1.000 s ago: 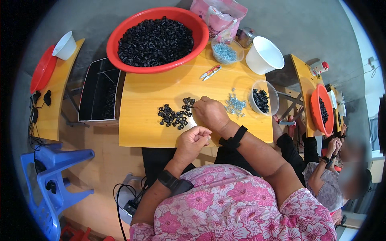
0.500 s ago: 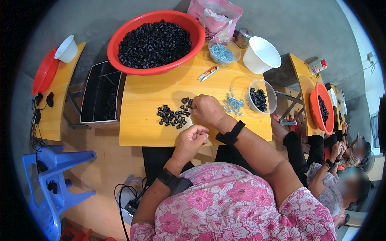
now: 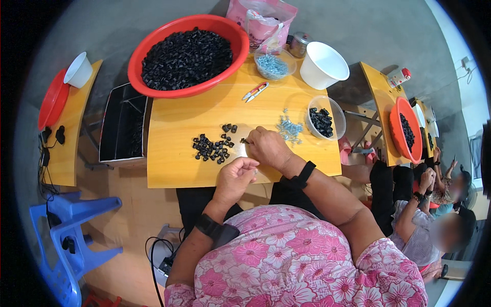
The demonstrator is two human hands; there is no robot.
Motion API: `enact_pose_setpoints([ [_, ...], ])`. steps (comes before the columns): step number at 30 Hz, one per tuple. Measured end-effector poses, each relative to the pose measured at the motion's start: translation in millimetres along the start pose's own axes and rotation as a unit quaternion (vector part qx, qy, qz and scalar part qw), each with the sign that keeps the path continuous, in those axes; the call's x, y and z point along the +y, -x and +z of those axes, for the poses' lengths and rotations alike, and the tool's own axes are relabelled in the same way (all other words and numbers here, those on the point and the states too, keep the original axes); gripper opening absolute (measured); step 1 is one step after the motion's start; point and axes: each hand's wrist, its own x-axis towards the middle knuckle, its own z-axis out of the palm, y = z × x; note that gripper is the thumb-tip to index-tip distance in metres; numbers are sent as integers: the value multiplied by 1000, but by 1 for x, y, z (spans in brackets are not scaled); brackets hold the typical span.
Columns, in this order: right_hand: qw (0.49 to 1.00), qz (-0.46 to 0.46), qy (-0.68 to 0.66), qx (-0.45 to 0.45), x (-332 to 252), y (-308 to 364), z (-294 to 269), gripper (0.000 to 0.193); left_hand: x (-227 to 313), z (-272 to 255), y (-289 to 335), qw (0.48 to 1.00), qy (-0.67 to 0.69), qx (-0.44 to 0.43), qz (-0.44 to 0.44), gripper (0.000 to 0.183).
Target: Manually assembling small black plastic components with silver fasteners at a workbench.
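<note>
Over the near middle of the yellow table, my right hand (image 3: 269, 148) is closed in a pinch, with a small black part (image 3: 243, 140) at its fingertips. Lower and to the left, my left hand (image 3: 234, 180) has thumb and fingers pressed together; a tiny pale glint shows there, too small to name. Loose black parts (image 3: 208, 147) lie in a cluster left of my hands, with a few more just beyond. To the right of my right hand is a scatter of small silvery screw-like pieces (image 3: 289, 129). Beside them a clear round tub (image 3: 337, 118) contains black pieces.
At the back stand a big red basin (image 3: 134, 64) heaped with black parts, a clear bowl (image 3: 292, 64) of silvery pieces, a white bucket (image 3: 323, 64) and a pink bag (image 3: 266, 20). Red-handled thread snips (image 3: 255, 92) lie mid-table. A blue plastic chair (image 3: 76, 225) is left; co-workers sit right.
My right hand has drawn back from the black parts toward my left hand, with a small part at its fingertips. The left hand stays pinched. The whole view has shifted slightly.
</note>
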Motion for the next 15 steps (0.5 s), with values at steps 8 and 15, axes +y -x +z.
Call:
enact_pose_setpoints([
  [8,995,1,-53,90,7,15,-36,6,-1,-2,4,999,24,22,-27,16],
  [15,967,78,75,229,75,52,-112,8,8,0,2,999,16,17,-37,16],
])
